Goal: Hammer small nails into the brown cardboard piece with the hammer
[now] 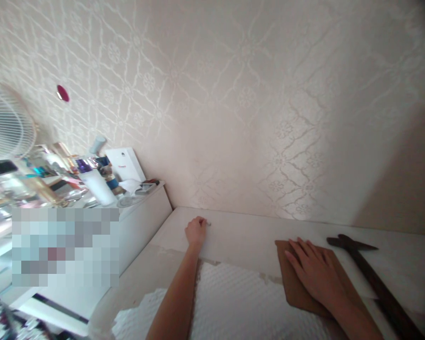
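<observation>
My left hand (196, 232) is closed over the white surface near the wall. A tiny dark object (208, 223) shows at its fingertips, too small to name. My right hand (315, 271) lies flat with fingers stretched out on a brown board (286, 274), perhaps cardboard. Just right of the board lies a hammer (366, 271) with a dark head and a long dark handle. Between my arms spreads a white textured sheet (230, 302), partly under the board and partly hidden by my left forearm.
A patterned wall (212, 104) rises behind the white surface (244, 236). At left stands a white cabinet (147, 222) crowded with a white bottle (98, 186), a white box (125, 163) and several small items. A fan (9, 123) is at the far left.
</observation>
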`<state>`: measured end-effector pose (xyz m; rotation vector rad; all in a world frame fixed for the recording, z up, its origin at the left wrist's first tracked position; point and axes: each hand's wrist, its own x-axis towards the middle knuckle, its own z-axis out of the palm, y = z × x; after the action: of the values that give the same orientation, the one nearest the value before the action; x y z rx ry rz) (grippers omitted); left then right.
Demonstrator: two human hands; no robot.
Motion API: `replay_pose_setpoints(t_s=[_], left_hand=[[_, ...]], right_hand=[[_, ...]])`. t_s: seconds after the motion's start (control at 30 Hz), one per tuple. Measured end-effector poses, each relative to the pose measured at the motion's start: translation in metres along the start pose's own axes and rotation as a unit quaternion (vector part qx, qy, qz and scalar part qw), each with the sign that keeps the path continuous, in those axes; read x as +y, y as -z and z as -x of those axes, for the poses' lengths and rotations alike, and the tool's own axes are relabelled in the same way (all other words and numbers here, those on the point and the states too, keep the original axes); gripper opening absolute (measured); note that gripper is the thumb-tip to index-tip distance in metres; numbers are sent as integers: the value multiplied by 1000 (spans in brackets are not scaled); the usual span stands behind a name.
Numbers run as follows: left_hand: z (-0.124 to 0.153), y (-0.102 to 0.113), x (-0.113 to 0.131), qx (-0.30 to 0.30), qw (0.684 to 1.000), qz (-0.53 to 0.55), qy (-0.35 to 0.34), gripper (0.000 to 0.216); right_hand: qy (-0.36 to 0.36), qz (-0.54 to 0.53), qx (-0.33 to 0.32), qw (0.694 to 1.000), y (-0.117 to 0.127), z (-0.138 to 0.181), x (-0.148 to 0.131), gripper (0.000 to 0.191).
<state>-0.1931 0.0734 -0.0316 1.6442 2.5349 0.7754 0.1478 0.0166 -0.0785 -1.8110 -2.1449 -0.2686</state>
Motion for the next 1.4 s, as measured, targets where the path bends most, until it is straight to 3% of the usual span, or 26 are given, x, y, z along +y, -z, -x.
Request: replay_pose_setpoints(t_s=[0.37,0.53,0.7,0.83,0.97,1.17,1.4], left_hand=[[1,0,-3,85,989,122,15,21],[11,6,11,109,978,179,-3,26],[41,8,58,85,967,238,-33,28],[91,0,117,-4,942,318,-110,26],[132,-14,158,-25,923,351,-158,18],[135,-28,149,-47,931,319,-171,11],[126,-24,146,-51,922,347,-166,12]], right_hand=[[9,17,-10,1000,-1,-1,3,53],[3,2,-16,1000,1,-3,1,53],[-10,-30,-25,999,8,-5,-6,51],[-20,-35,-35,999,17,-7,-11,47],[-21,-40,-46,998,23,-7,-14,46],[-18,-45,-56,997,27,-10,-16,48],[-15,-95,-57,994,34,-10,-24,46]])
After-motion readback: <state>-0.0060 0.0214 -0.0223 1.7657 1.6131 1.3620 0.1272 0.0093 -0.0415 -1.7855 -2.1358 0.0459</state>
